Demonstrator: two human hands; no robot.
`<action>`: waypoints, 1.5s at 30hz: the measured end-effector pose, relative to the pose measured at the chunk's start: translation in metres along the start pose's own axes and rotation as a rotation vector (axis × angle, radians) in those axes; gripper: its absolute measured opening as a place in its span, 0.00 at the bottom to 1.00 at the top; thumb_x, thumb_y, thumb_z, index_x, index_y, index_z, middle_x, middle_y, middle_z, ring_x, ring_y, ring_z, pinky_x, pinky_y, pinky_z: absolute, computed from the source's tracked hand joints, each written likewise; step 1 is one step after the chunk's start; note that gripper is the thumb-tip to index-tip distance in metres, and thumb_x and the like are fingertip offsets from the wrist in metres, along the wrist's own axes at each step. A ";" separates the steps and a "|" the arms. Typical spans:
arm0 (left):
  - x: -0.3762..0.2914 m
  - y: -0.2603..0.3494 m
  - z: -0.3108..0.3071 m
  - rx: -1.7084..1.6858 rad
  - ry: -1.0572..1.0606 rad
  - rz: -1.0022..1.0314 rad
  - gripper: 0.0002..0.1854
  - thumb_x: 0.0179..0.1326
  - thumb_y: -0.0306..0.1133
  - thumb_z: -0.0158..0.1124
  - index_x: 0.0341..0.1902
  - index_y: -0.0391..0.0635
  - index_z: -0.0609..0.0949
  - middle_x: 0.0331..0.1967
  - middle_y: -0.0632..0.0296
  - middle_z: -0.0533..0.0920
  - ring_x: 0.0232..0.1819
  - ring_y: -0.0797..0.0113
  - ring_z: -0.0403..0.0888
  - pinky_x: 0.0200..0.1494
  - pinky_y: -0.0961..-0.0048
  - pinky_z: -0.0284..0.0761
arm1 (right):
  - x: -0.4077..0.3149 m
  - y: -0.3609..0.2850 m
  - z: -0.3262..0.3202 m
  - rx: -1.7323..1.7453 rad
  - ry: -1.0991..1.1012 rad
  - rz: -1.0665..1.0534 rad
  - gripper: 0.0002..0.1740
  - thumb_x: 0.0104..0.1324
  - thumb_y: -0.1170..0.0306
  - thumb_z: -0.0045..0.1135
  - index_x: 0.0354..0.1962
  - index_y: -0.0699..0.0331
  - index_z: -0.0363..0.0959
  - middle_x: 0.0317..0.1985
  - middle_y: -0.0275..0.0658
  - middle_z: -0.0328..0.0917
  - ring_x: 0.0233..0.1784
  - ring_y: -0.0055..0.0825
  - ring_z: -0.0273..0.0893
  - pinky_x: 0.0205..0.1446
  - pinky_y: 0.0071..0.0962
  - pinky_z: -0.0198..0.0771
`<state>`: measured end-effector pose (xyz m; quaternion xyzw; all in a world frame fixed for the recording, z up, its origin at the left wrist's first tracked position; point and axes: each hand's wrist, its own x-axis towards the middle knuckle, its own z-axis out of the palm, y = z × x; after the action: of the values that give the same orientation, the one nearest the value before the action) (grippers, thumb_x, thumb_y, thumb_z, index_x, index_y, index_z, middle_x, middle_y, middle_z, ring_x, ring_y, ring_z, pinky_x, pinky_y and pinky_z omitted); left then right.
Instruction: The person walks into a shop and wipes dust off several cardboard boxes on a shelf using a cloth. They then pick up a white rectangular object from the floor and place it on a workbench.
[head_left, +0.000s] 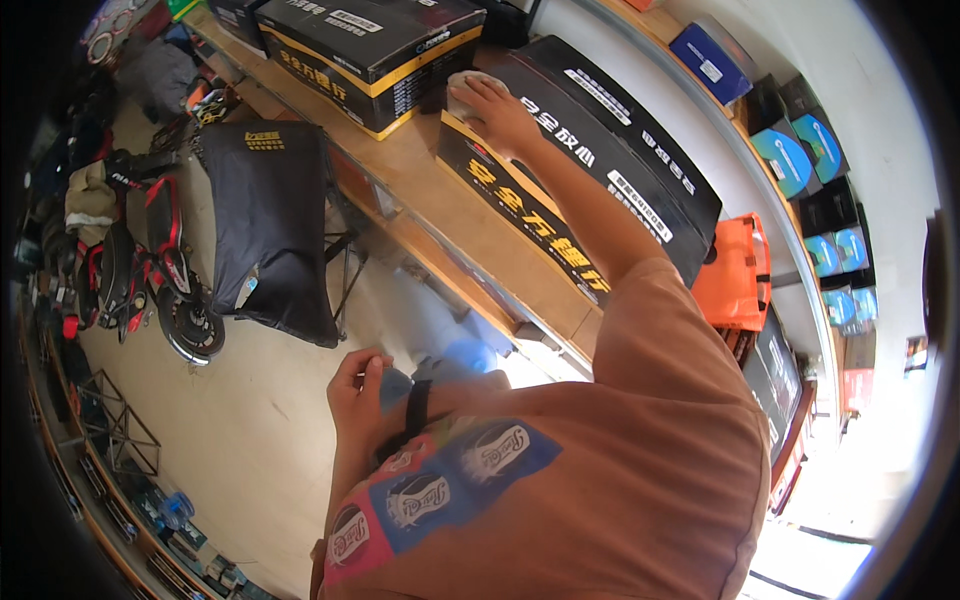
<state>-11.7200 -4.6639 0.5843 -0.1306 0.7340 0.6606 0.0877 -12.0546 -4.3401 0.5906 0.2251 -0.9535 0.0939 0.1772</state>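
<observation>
My right hand (495, 112) reaches forward with the fingers spread over a bunched beige cloth (466, 90). The cloth is pressed on the near left end of a large black cardboard carton (600, 161) with a yellow band and printed writing. This carton rests on a wooden shelf (420, 187). Held low before my body, my left hand (358, 394) has curled fingers; whether anything small lies in them cannot be made out. A dark strap (418, 409) shows beside that forearm.
Another black-and-yellow carton (367, 56) stands further along the shelf. An orange bag (735, 274) is beside the large carton. Small boxes (784, 161) line the upper shelf at right. On the left are a black-covered stand (270, 232), a scooter-like vehicle's wheel (191, 322) and pale floor (255, 420).
</observation>
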 end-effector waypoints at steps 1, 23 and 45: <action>0.005 0.001 -0.003 0.007 -0.027 0.018 0.10 0.67 0.35 0.60 0.45 0.41 0.80 0.37 0.61 0.86 0.39 0.75 0.79 0.40 0.78 0.73 | -0.019 -0.002 -0.009 0.003 -0.011 0.008 0.31 0.64 0.63 0.57 0.65 0.41 0.62 0.70 0.34 0.60 0.74 0.38 0.54 0.70 0.38 0.60; 0.101 0.007 -0.042 -0.014 -0.258 0.041 0.09 0.68 0.32 0.58 0.46 0.40 0.79 0.38 0.62 0.86 0.39 0.77 0.80 0.38 0.80 0.71 | -0.130 0.023 -0.081 -0.153 -0.194 0.348 0.29 0.72 0.51 0.42 0.68 0.46 0.59 0.73 0.38 0.53 0.78 0.37 0.46 0.76 0.38 0.47; 0.211 0.070 0.078 -0.011 -0.579 0.082 0.09 0.67 0.31 0.59 0.45 0.39 0.79 0.39 0.60 0.85 0.39 0.77 0.78 0.42 0.80 0.72 | -0.267 0.115 -0.137 -0.408 0.141 1.093 0.27 0.71 0.55 0.48 0.66 0.45 0.62 0.68 0.39 0.63 0.73 0.38 0.56 0.73 0.38 0.54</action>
<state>-11.9456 -4.5958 0.5779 0.0928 0.6796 0.6773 0.2659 -11.8445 -4.0975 0.6037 -0.3444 -0.9159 0.0011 0.2060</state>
